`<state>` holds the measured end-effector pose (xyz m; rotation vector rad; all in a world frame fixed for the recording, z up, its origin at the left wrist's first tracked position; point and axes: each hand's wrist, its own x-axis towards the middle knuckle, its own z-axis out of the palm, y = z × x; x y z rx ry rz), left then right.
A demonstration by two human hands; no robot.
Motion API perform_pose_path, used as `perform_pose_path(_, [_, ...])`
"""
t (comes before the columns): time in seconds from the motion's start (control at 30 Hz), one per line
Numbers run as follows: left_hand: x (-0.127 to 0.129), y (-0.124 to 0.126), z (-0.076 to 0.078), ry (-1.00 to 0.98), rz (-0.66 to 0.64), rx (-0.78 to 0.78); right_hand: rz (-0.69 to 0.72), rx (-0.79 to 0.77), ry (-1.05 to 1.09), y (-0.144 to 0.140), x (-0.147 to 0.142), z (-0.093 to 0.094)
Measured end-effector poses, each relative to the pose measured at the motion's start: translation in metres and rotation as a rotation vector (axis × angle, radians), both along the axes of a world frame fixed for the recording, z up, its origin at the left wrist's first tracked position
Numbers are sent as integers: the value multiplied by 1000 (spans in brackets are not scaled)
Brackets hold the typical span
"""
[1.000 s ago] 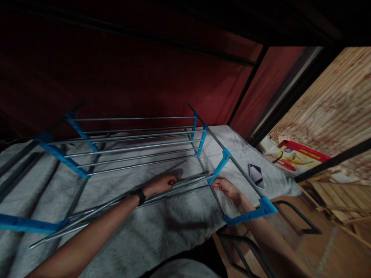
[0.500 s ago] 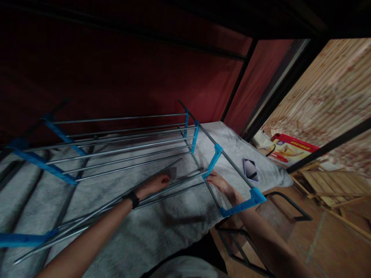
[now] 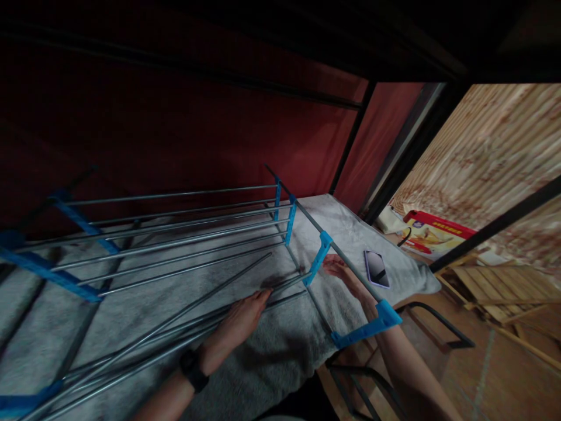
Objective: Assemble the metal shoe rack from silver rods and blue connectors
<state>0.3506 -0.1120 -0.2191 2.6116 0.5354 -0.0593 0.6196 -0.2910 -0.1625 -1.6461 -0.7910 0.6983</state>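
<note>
While the left hand point(image 3: 243, 318) lies flat, fingers together, on the loose steel rods point(image 3: 184, 333) on the grey blanket point(image 3: 272, 351), their long axis runs up-right to the blue bracket point(image 3: 316, 259). Right hand point(image 3: 339, 270), fingers loosely curled, touches that bracket and is nearer it; grip unclear.

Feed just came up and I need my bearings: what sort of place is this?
Probably a bedroom, on the lower bunk of a bunk bed: a grey blanket covers the mattress, a dark bed frame runs overhead, and a phone lies on the bedding.
</note>
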Motion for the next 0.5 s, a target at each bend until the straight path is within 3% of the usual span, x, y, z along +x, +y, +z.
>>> perform_pose_path(0.13, [3,4,-5,-4,-13,27,-11,74,140,-2,21,42])
perform_pose_path(0.27, [5,3,-4,-41,-6,38,26,44,151,6,19,79])
perform_pose_path(0.37, [7,1,2,-29,6,34,69,-63,-11,23,18,86])
perform_pose_path(0.5, [5,-4,9,-47,16,66,172,-180,-365,40,27,74])
